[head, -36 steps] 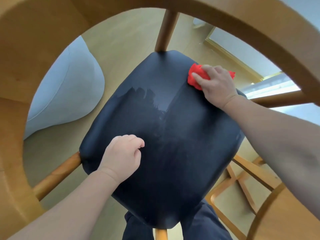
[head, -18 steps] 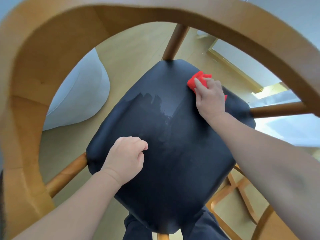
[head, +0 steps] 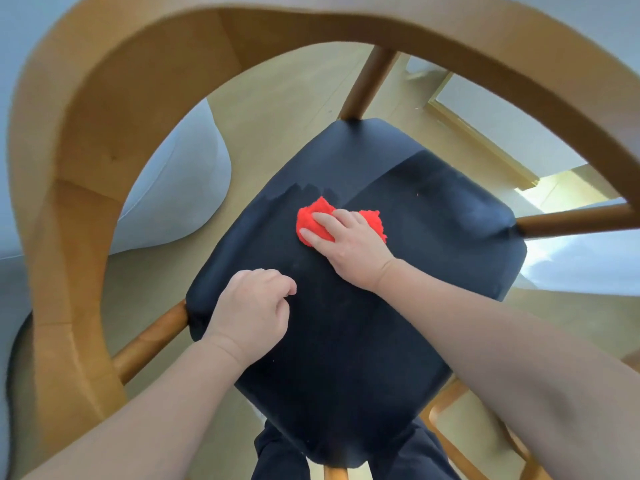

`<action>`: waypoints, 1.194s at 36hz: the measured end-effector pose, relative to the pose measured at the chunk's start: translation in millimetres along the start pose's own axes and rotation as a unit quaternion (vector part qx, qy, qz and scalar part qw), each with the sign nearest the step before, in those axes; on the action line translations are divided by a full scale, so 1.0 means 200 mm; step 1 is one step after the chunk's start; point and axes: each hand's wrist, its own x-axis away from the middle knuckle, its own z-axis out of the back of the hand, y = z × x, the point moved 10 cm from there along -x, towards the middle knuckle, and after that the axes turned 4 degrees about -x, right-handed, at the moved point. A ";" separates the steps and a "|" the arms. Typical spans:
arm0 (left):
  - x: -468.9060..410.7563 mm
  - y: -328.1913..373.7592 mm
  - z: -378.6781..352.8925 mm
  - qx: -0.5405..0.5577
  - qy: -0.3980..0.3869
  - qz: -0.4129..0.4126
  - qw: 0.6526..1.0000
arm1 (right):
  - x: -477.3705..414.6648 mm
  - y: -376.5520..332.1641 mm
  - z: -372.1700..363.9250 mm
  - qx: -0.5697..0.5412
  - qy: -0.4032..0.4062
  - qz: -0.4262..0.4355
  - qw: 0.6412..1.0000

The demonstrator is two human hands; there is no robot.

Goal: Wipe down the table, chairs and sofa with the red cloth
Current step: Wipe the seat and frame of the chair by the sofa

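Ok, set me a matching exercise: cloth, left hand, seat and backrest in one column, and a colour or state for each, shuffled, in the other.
Column one:
1. cloth
2. left hand
3. seat
4. backrest

Column two:
A. light wood, curved
B. curled, holding nothing
C. red, under the right hand
D. black

Pairs: 1-C, 2-B, 3-D, 4-A.

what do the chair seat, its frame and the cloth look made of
Seat: dark, smooth, with a soft sheen and reflections; likely leather or vinyl, cannot tell which. Frame: light brown wood, smooth satin finish, faint grain. Cloth: red, fuzzy nap at its edges; probably microfibre or terry.
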 end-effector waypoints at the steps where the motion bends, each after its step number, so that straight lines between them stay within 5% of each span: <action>1: 0.00 0.00 -0.01 0.000 -0.001 0.001 1.000 | -0.02 0.00 -0.01 0.006 -0.005 0.005 1.000; 12: -0.06 -0.02 -0.05 -0.003 -0.003 0.015 1.000 | -0.09 0.22 0.01 0.024 -0.029 0.078 0.996; 20: -0.07 -0.04 -0.04 -0.001 0.009 0.025 1.000 | -0.05 0.88 0.26 0.057 0.047 -0.177 0.981; 24: -0.06 -0.06 -0.03 0.006 0.009 0.028 1.000 | -0.01 1.12 0.26 0.044 0.047 -0.400 0.914; 26: -0.06 -0.07 -0.01 0.010 0.012 0.029 0.999 | -0.01 1.14 0.25 0.025 0.039 -0.442 0.896; 34: -0.02 -0.14 0.03 0.028 0.026 0.030 0.999 | -0.13 0.82 0.24 -0.015 0.111 -0.283 0.953; 43: -0.01 -0.22 0.07 0.019 0.032 0.036 0.999 | -0.49 0.06 -0.04 -0.063 0.034 -0.056 0.996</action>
